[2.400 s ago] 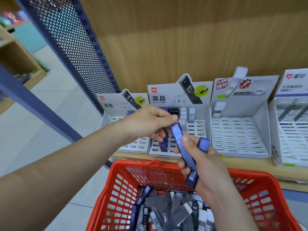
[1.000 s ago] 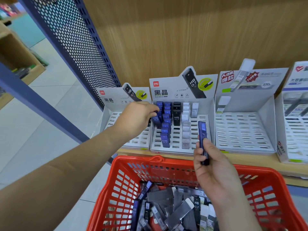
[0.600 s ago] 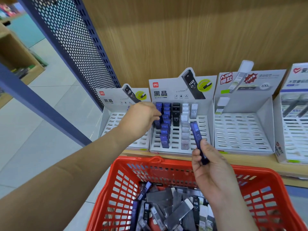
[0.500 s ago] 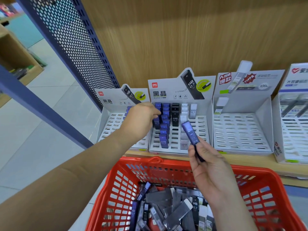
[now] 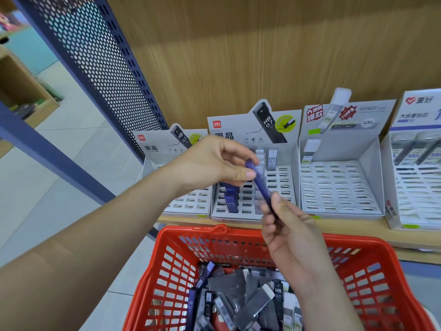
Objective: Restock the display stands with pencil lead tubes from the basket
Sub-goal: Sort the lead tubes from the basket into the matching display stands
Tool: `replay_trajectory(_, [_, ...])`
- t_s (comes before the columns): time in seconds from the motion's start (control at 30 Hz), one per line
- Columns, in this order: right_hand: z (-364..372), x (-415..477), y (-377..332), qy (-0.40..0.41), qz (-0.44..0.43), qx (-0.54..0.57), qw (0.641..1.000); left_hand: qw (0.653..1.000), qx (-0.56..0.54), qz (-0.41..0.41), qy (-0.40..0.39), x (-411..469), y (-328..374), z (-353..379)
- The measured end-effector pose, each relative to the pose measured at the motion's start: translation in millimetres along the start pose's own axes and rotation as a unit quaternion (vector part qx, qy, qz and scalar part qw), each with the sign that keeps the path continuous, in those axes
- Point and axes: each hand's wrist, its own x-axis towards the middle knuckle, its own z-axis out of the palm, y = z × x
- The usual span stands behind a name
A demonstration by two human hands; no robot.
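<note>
Both hands hold one blue lead tube [image 5: 262,187] in front of the middle display stand [image 5: 282,187]. My left hand [image 5: 214,163] pinches its upper end between thumb and fingers. My right hand [image 5: 288,225] grips its lower end. The middle display stand holds blue, black and white tubes, partly hidden by my hands. Below, the red basket [image 5: 181,266] holds several grey, black and blue tubes.
A smaller stand [image 5: 167,149] sits left of the middle one. An almost bare slotted stand [image 5: 338,187] and another stand [image 5: 415,177] are to the right. All rest on a wooden shelf [image 5: 353,231] against a wood panel. A blue perforated panel [image 5: 95,56] rises at the left.
My left hand came back from the stand's blue column and took the upper end of the blue tube held by my right hand.
</note>
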Motion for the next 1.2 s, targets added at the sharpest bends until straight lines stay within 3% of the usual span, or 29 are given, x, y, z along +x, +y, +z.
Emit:
replay_trajectory(0.13, [4,-1,-4,0.013,-0.004,-0.056,0.998,0.994,0.064,0.021,0.083,-5,0,-12])
replay_trajectory(0.23, [-5,5,-1,0.067,-0.083,-0.224,0.969,0.980,0.080,0.040,0.179,-9,-2,-44])
replay_trajectory(0.3, [-18,11,5,0.111,-0.159,-0.370,0.908,0.967,0.122,0.038,0.221,-12,-10,-65])
replay_trajectory(0.43, [-38,19,24,0.072,-0.230,-0.664,0.708,0.913,0.337,0.019,0.230,-14,-36,-68])
replay_trajectory(0.47, [-39,20,30,0.061,-0.234,-0.696,0.676,0.908,0.353,0.013,0.227,-13,-41,-63])
replay_trajectory(0.53, [-35,17,37,0.057,-0.227,-0.727,0.645,0.908,0.355,0.012,0.223,-10,-49,-53])
replay_trajectory(0.7, [-35,17,41,0.071,-0.212,-0.757,0.614,0.889,0.395,0.069,0.222,-1,-58,-36])
replay_trajectory(0.93, [-38,18,41,0.064,-0.205,-0.758,0.616,0.833,0.514,0.153,0.135,6,-68,-31])
replay_trajectory(1.07, [-42,19,44,0.061,-0.209,-0.748,0.627,0.793,0.592,0.105,0.095,12,-77,-22])
replay_trajectory(1.2, [-46,21,44,0.050,-0.217,-0.735,0.641,0.806,0.567,0.096,0.136,16,-74,-17])
